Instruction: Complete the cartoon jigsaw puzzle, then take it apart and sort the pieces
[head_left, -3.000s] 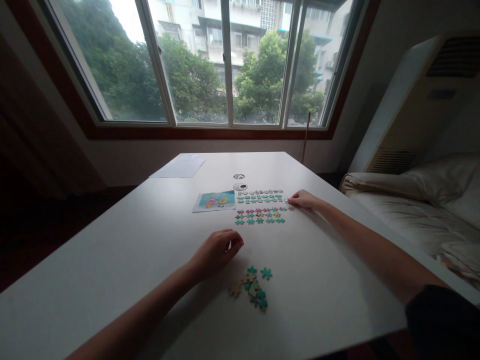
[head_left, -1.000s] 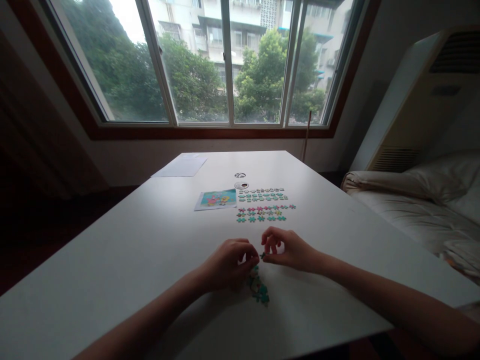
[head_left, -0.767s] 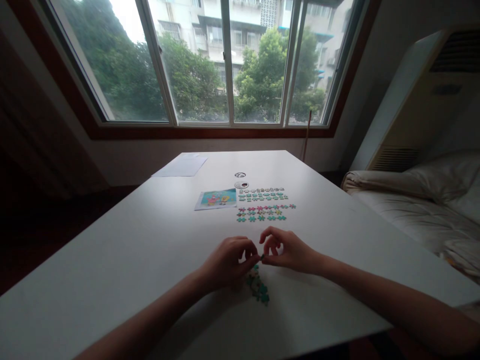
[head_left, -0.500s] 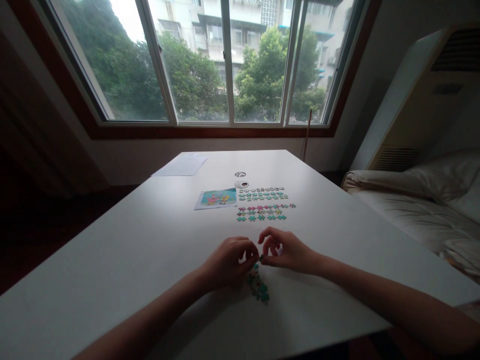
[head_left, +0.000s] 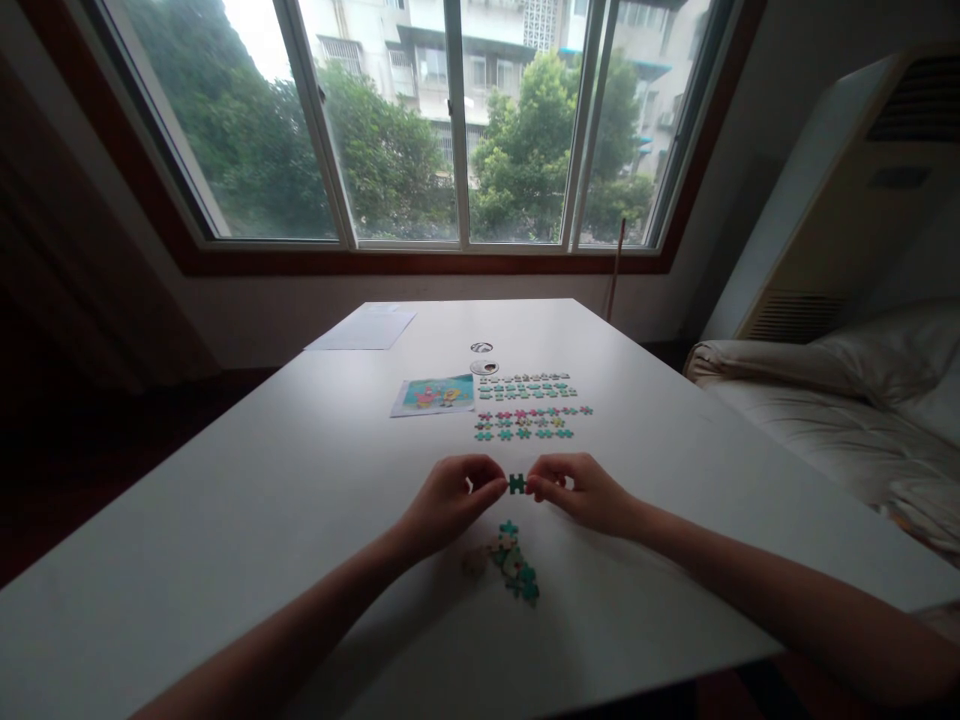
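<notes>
A green jigsaw puzzle piece [head_left: 517, 484] is held up between my two hands. My left hand [head_left: 459, 497] pinches its left edge with thumb and fingers. On its right edge, the fingertips of my right hand [head_left: 583, 490] are closed in a pinch. Nearer to me, just below the hands, lies a loose pile of puzzle pieces [head_left: 516, 565], mostly green, some overlapping. Beyond the hands, several rows of puzzle pieces [head_left: 525, 413] are laid out on the white table, with green, pink and yellow colours among them.
A colourful picture card [head_left: 439, 395] lies left of the rows. Two small round items [head_left: 484, 367] are behind them. White paper [head_left: 364, 330] rests at the table's [head_left: 225, 510] far left. A pale sofa [head_left: 825, 400] stands to the right, below a window [head_left: 450, 130] wall.
Both hands have lifted away from the pile, slightly forward. The green puzzle piece, mostly hidden before, now shows flat between the fingertips, and more of the pile is visible.
</notes>
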